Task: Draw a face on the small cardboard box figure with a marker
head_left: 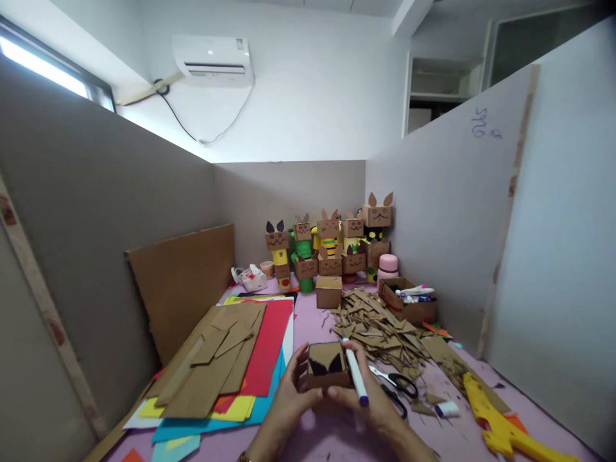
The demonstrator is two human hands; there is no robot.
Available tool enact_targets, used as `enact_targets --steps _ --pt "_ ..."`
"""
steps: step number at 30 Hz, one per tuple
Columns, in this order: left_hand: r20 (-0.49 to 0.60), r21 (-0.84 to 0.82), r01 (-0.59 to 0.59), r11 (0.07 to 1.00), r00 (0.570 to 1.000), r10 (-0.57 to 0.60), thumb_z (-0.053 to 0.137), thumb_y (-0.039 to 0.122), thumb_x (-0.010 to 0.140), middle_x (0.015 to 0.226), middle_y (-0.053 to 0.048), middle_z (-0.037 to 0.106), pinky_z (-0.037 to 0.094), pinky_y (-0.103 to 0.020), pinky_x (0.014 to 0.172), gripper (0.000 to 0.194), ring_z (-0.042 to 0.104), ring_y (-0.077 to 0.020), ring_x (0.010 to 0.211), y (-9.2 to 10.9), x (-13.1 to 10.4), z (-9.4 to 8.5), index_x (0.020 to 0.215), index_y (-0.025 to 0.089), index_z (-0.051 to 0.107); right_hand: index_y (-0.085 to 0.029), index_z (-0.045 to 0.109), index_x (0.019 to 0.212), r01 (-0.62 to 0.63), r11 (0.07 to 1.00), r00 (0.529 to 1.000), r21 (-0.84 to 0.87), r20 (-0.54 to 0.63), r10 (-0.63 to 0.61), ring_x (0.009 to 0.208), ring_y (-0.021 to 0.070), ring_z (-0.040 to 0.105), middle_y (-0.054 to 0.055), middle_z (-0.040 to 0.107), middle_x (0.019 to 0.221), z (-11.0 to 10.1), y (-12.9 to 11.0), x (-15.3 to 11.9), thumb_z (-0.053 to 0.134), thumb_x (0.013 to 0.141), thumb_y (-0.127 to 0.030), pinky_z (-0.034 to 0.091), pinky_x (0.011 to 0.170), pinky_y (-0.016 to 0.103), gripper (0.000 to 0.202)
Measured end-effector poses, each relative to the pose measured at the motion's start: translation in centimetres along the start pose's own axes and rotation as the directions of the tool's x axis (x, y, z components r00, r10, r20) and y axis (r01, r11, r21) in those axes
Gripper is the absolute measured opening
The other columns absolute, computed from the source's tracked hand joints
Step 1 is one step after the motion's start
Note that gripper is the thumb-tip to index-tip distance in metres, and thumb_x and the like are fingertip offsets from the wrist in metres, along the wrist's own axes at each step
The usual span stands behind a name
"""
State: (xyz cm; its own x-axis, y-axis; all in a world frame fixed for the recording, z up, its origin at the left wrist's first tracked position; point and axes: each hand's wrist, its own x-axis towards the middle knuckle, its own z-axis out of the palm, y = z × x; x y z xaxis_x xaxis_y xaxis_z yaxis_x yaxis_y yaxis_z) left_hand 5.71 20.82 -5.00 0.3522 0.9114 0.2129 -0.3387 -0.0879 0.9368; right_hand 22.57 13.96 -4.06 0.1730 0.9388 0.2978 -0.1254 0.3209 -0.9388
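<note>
**Grey partitions (433, 212) hem in a lilac desk (308, 327)**

Behind them rises a white wall (308, 96) bearing an air conditioner (212, 54), its label (239, 43) too small to read. Purple handwriting (481, 125) on the right partition is hard to decipher. Cardboard scraps (375, 327) cover the desk right of centre. Near its front, a small cardboard box (330, 381) with black ear shapes (317, 367) is held between both hands: left hand (290, 394) gripping one side, right hand (370, 398) the other, plus a white marker (355, 369).
</note>
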Motion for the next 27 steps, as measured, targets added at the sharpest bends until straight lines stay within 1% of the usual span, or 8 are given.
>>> enact_targets --steps 4,7,12,14,17,20,23,27 --pt "0.037 0.000 0.017 1.000 0.999 -0.017 0.098 0.022 0.048 0.146 -0.020 0.056 0.051 -0.045 0.104 0.097 0.053 -0.0407 0.137 -0.4 0.0 -0.5 0.137 0.024 0.059 -0.027 0.034 0.126 -0.013 0.999 0.997 -0.038 0.079 0.016 0.100 0.0276 0.068 0.007 0.069 0.110 -0.3 -0.1 -0.2 0.091 0.059 -0.041 0.050 0.090 0.038 0.090" --pt "0.078 0.003 0.053 0.999 0.996 -0.053 0.094 0.013 0.050 0.156 -0.021 0.048 0.052 -0.045 0.103 0.099 0.054 -0.0402 0.137 -0.3 0.0 -0.6 0.140 0.027 0.055 -0.028 0.035 0.125 -0.031 0.996 0.997 -0.087 0.061 0.037 0.090 0.0253 0.068 0.002 0.070 0.100 -0.4 -0.3 -0.3 0.092 0.057 -0.030 0.051 0.079 0.035 0.089" --pt "0.109 0.055 0.070 0.996 0.991 -0.076 0.095 0.020 0.055 0.159 -0.022 0.045 0.047 -0.046 0.110 0.100 0.048 -0.0399 0.143 0.5 -0.6 -0.2 0.144 0.022 0.049 -0.027 0.041 0.121 -0.039 0.994 0.999 -0.098 -0.029 0.036 0.087 0.0258 0.066 0.001 0.070 0.095 -0.1 0.1 -0.2 0.094 0.052 -0.028 0.048 0.076 0.034 0.087" --pt "0.105 0.086 0.071 0.994 0.991 -0.080 0.097 0.025 0.054 0.157 -0.024 0.047 0.045 -0.047 0.112 0.106 0.049 -0.0412 0.142 0.8 -0.7 -0.1 0.146 0.019 0.046 -0.027 0.042 0.120 -0.039 0.997 0.999 -0.061 -0.035 0.037 0.089 0.0264 0.067 0.001 0.070 0.096 -0.2 0.2 -0.1 0.095 0.050 -0.031 0.049 0.079 0.036 0.088" --pt "0.077 0.115 0.068 0.991 0.994 -0.078 0.099 0.038 0.054 0.151 -0.027 0.049 0.049 -0.048 0.107 0.113 0.055 -0.0424 0.135 1.2 -0.8 -0.1 0.149 0.016 0.042 -0.029 0.039 0.124 -0.042 0.998 0.999 0.051 -0.006 0.042 0.097 0.0294 0.071 0.006 0.071 0.107 -0.4 0.2 -0.3 0.091 0.060 -0.047 0.052 0.085 0.041 0.084" --pt "0.049 0.108 0.050 0.993 0.997 -0.056 0.097 0.049 0.056 0.144 -0.023 0.058 0.052 -0.043 0.103 0.103 0.057 -0.0391 0.132 1.2 -0.8 -0.1 0.144 0.020 0.050 -0.031 0.039 0.127 -0.044 0.991 0.999 0.126 0.008 0.043 0.104 0.0319 0.072 0.008 0.072 0.114 -0.4 0.0 -0.4 0.088 0.065 -0.055 0.054 0.088 0.045 0.083" --pt "-0.018 0.076 0.009 0.997 1.000 -0.008 0.098 0.053 0.051 0.136 -0.017 0.063 0.053 -0.040 0.100 0.104 0.056 -0.0376 0.133 1.1 -0.7 0.1 0.140 0.025 0.053 -0.030 0.042 0.127 -0.019 0.994 0.999 0.109 -0.037 0.024 0.106 0.0299 0.070 0.007 0.070 0.115 -0.3 0.1 -0.3 0.090 0.062 -0.056 0.051 0.093 0.043 0.085" --pt "-0.123 0.037 -0.010 0.999 0.992 0.014 0.097 0.053 0.052 0.133 -0.016 0.063 0.053 -0.039 0.099 0.102 0.059 -0.0357 0.128 1.0 -0.4 0.3 0.139 0.025 0.053 -0.029 0.044 0.126 0.011 0.998 0.988 0.068 -0.157 0.000 0.128 0.0313 0.057 0.012 0.063 0.131 -0.7 0.3 0.0 0.079 0.073 -0.066 0.042 0.105 0.044 0.074"
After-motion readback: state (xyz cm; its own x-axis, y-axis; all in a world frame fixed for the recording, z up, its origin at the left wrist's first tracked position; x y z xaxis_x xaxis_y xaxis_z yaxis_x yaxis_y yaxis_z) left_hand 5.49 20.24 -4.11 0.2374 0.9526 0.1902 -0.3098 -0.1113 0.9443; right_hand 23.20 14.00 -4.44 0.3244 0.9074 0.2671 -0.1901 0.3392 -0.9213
